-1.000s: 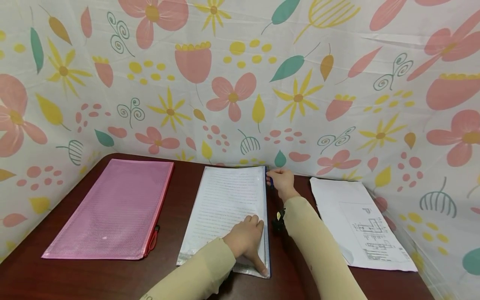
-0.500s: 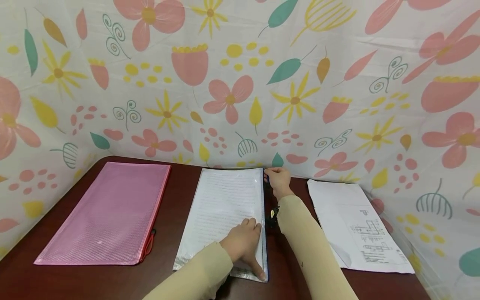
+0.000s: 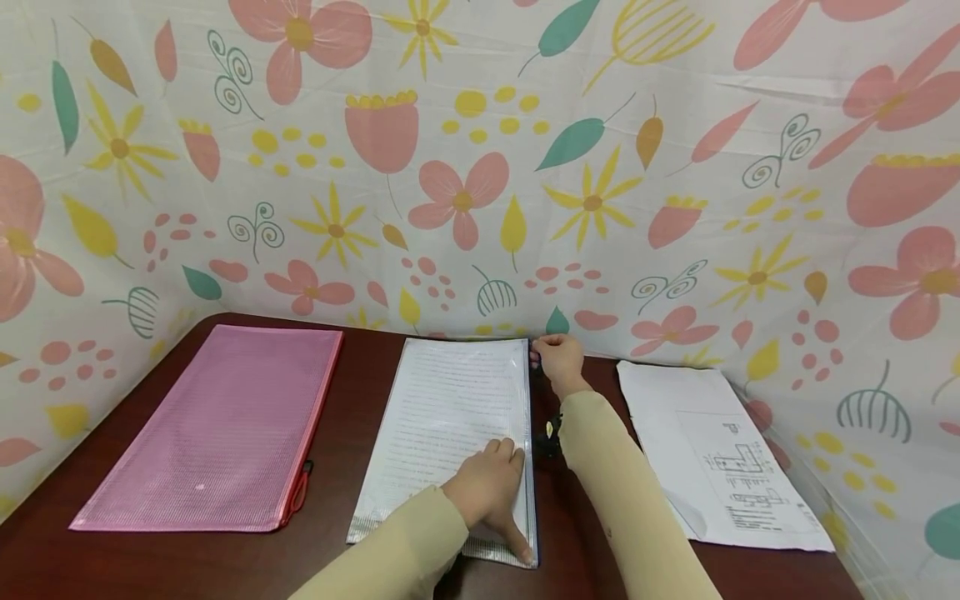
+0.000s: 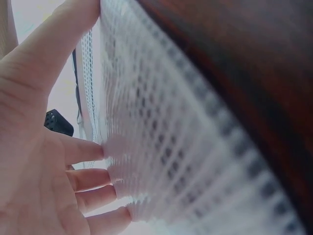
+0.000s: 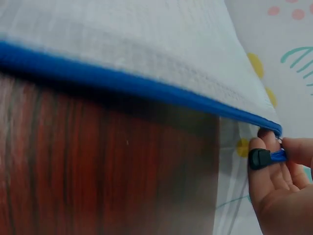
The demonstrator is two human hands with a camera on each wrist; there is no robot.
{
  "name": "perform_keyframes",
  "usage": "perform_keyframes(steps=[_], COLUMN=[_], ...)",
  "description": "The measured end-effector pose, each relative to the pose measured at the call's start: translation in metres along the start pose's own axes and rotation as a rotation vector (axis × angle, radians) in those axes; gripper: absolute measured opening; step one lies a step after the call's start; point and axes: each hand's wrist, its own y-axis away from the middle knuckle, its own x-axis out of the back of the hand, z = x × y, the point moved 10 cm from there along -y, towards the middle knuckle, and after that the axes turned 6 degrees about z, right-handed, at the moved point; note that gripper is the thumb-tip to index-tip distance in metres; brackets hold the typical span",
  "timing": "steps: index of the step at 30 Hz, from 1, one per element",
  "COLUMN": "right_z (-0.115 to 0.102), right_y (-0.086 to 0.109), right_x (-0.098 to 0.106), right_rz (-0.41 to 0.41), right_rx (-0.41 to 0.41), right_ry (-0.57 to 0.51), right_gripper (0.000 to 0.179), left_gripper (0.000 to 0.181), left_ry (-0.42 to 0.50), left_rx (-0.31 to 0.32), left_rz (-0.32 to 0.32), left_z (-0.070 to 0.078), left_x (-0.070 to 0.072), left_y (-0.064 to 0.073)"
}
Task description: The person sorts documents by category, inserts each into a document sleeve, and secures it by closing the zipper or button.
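Note:
A clear mesh zipper pouch [image 3: 450,400] with printed paper inside lies flat in front of me. Its blue zipper [image 5: 122,83] runs along the right edge. My left hand [image 3: 489,487] rests spread on the near right part, thumb near the bottom corner; the left wrist view shows its fingertips [image 4: 112,220] touching the mesh. At the far right corner, my right hand [image 3: 561,360] pinches the zipper's pull end between thumb and fingers. A blue cord [image 5: 279,155] with a black toggle [image 5: 259,159] hangs across those fingers.
To the left lies a pink mesh zipper pouch [image 3: 225,425] with a red zipper and red cord [image 3: 300,492]. Sheets of paper [image 3: 720,450] with a printed drawing lie at right. A floral cloth [image 3: 465,167] stands behind the dark wooden table [image 3: 367,358].
My right hand has edged slightly farther up at the pouch's far corner. The left hand stays in place on the pouch, and the head view has shifted a little.

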Motion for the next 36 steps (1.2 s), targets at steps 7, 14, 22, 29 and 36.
perform_keyframes(steps=[7,14,22,29,36], right_z=[0.009,0.011,0.003,-0.004,-0.007], right_y=[0.005,0.011,0.012,0.023,0.036], right_x=[0.005,0.015,0.033,0.05,0.069], right_rz=[-0.092,-0.152,-0.152,-0.168,-0.213], right_rx=[0.009,0.069,0.233,0.292,0.337], right_ry=[0.198,0.377,0.629,0.703,0.745], right_gripper=[0.02,0.02,0.025,0.033,0.034], left_gripper=[0.134,0.123,0.12,0.121,0.12], left_ry=[0.004,0.043,0.089,0.123,0.099], left_rx=[-0.012,-0.012,-0.005,-0.01,-0.011], left_rz=[-0.018,-0.034,-0.063,-0.039,-0.039], left_z=[0.001,0.001,0.001,0.006,0.017], left_x=[0.0,-0.005,-0.005,-0.006,-0.008], left_y=[0.002,0.004,0.007,0.001,-0.007])
